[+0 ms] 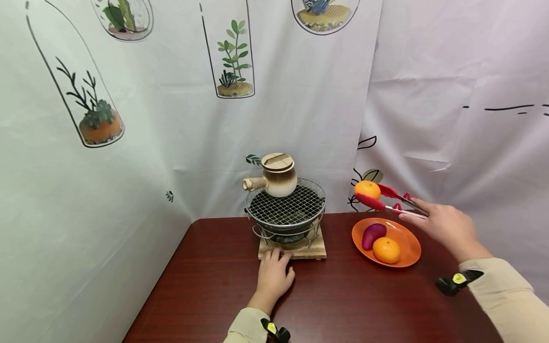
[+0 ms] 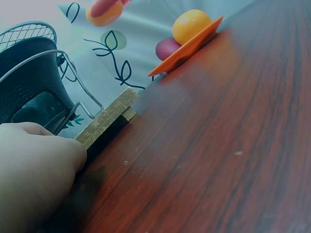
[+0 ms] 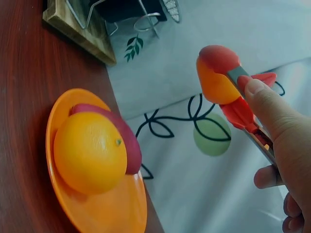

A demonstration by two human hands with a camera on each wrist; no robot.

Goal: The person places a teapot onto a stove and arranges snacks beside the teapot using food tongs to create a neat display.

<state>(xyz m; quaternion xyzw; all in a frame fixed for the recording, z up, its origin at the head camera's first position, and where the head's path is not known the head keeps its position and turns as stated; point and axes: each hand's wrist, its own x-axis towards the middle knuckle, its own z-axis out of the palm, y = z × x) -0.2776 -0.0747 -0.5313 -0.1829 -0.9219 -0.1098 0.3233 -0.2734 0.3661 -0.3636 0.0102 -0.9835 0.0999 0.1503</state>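
My right hand (image 1: 452,226) holds red-tipped metal tongs (image 1: 372,202), thumb on one arm and fingers on the other. Between the tongs' red tips an orange mandarin (image 1: 368,189) is pinched in the air above the orange plate (image 1: 409,247). On that plate lie a second mandarin (image 1: 387,250) and a purple sweet potato (image 1: 374,236). My left hand (image 1: 273,276) rests with its fingertips at the front edge of the wooden board (image 1: 315,250) under the round grill (image 1: 285,209); in the left wrist view its fingertips are hidden.
On the grill's mesh stands a lidded clay pot (image 1: 280,183), its wrapped handle pointing left. The dark red table (image 1: 343,305) ends at the back against a white curtain (image 1: 300,105) printed with plants.
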